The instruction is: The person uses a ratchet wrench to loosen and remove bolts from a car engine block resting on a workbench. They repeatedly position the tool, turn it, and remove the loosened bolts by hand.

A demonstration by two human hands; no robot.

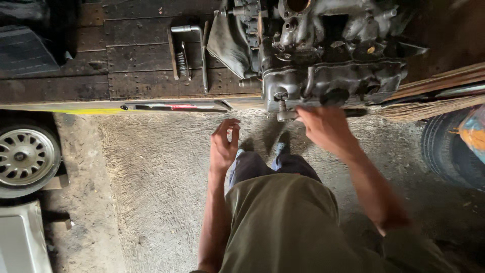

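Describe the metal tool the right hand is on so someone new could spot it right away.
Find the big greasy engine block on the dark wooden platform. At its lower front edge, the right hand holds a short silvery tool below a round fitting. Unlike the L-shaped bar lying further left, it touches the engine.

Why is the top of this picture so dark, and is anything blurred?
Head view: daylight falls on the grey concrete floor, while the dark wooden platform and greasy grey metal engine block sit in shade. The right hand is slightly motion-blurred; the left hand looks sharper.
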